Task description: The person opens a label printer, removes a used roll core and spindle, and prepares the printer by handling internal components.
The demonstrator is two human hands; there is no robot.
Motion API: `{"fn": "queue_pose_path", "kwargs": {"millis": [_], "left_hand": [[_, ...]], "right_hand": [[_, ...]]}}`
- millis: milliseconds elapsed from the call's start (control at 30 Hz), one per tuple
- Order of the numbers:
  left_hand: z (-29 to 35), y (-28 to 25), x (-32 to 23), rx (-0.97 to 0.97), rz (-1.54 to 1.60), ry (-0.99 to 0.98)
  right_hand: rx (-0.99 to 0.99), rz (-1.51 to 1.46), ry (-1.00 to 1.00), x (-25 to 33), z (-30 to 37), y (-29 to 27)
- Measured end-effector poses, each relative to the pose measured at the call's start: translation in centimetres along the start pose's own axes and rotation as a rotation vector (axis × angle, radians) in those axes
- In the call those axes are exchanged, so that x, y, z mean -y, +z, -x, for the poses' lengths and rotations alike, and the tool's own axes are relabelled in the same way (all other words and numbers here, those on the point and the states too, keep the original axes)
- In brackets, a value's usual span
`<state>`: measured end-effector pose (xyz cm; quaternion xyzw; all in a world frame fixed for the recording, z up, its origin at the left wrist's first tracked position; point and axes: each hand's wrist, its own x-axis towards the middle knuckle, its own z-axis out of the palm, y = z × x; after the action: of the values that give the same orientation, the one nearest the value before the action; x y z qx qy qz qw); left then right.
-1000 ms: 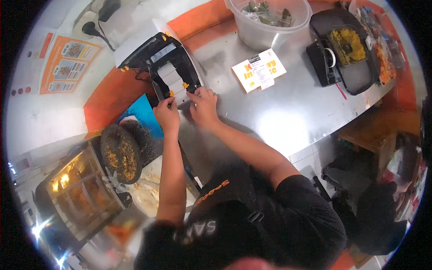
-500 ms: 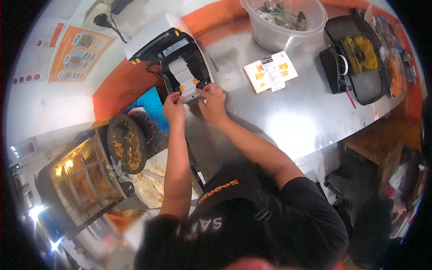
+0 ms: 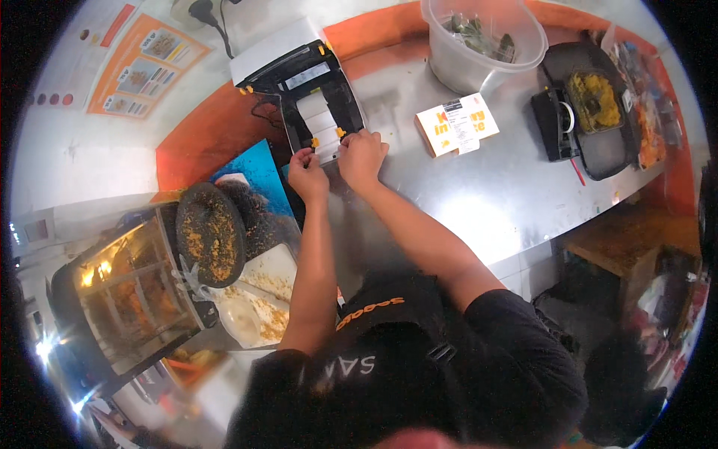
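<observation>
White label strip [image 3: 327, 142] pinched between left hand [image 3: 308, 173] and right hand [image 3: 362, 155].

A white roll of blank paper labels [image 3: 318, 120] sits in the open black label printer [image 3: 307, 93] at the back of the steel table [image 3: 479, 194]. Right of the printer lies a flat orange-and-white card packet with a white sticker [image 3: 458, 123]. Left of the printer, on the white wall, hangs an orange rectangular poster with small pictures [image 3: 142, 66].
</observation>
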<state>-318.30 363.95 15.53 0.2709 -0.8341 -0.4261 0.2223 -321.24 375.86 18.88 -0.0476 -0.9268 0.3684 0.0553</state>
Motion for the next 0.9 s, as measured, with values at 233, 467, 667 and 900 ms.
{"fn": "queue_pose_path", "kwargs": {"millis": [233, 467, 667, 900], "left_hand": [[0.8, 0.6, 0.1, -0.081, 0.154, -0.06], [1.1, 0.5, 0.1, -0.071, 0.154, -0.03], [1.1, 0.1, 0.3, -0.066, 0.181, 0.016], [0.9, -1.9, -1.3, 0.033, 0.032, 0.123]], "right_hand": [[-0.033, -0.016, 0.042, 0.4, 0.8, 1.2], [0.023, -0.069, 0.03, -0.7, 0.6, 1.3], [0.024, -0.047, 0.041, -0.6, 0.4, 1.7], [0.117, 0.03, -0.01, -1.1, -0.1, 0.5]]}}
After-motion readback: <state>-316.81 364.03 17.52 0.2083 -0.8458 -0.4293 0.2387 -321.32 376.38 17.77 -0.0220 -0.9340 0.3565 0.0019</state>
